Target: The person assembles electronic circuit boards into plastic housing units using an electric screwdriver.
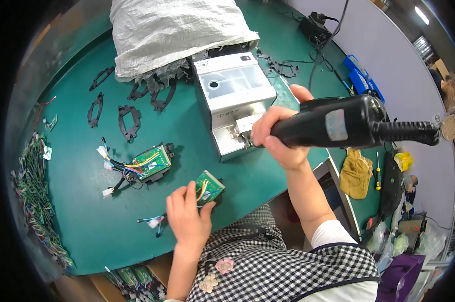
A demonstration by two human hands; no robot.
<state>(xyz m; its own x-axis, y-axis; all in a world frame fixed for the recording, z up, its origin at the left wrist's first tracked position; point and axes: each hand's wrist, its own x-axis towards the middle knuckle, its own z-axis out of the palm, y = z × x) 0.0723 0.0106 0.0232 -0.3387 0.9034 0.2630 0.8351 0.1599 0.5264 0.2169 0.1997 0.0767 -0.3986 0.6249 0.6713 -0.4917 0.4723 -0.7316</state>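
The right hand [283,135] was wrapped round a black driver [315,126] by the feeder [237,100]; the left hand [190,219], half closed, held a circuit board [206,186] near the worktop's [101,226] front edge. A white sack [177,38] at the far edge had black frames [159,106] at its mouth. A brown box [97,288] below the front left corner held boards [144,274]. Wiring [35,204] lined the left edge.

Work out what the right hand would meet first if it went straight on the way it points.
Probably the silver machine in front of the right hand, though depth is unclear and it might pass above.
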